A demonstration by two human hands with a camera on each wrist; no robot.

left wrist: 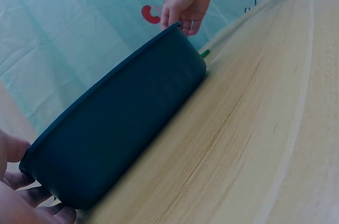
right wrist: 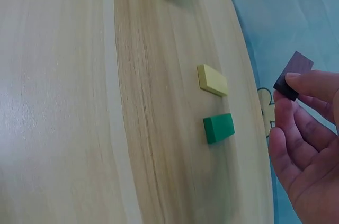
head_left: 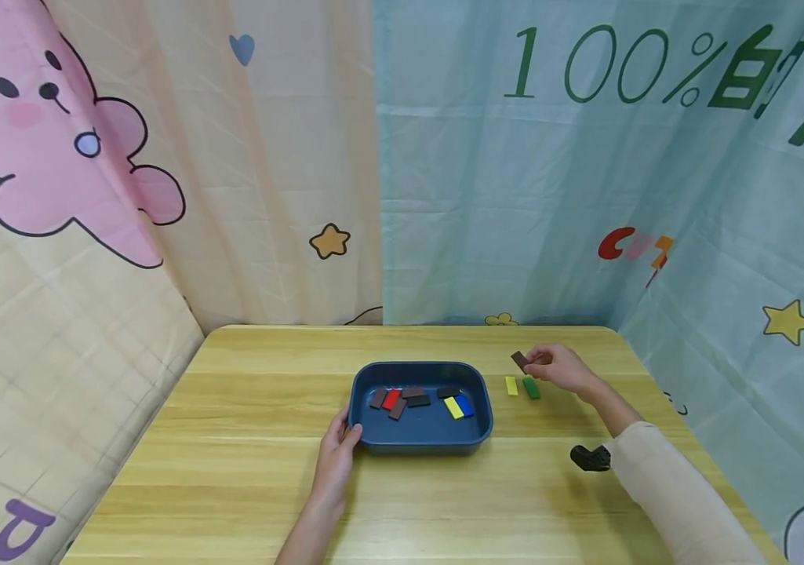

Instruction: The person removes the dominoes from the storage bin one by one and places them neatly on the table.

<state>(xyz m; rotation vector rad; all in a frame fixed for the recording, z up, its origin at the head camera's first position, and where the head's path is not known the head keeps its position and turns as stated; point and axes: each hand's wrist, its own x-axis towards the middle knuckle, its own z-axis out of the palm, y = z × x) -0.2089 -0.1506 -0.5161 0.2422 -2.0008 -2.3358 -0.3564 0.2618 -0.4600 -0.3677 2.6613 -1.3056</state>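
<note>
Your hands are well apart. Your right hand, between two and three o'clock from the tray, pinches a dark brown block near one end; that off-centre hold could let it twist and drop. Your left hand grips the tray's eight o'clock corner, thumb at the rim, fingers against the outer wall; a hard pull or press there might swing or tip it, with no hand steadying the far side. Outside the tray toward three o'clock, a yellow block and a green block lie close together on the table; a low sweep of your right hand may scatter them. Inside, a red block lies among brown blocks at nine to ten o'clock, and a blue block at three; anything dropped from height could bounce or jostle either group.
</note>
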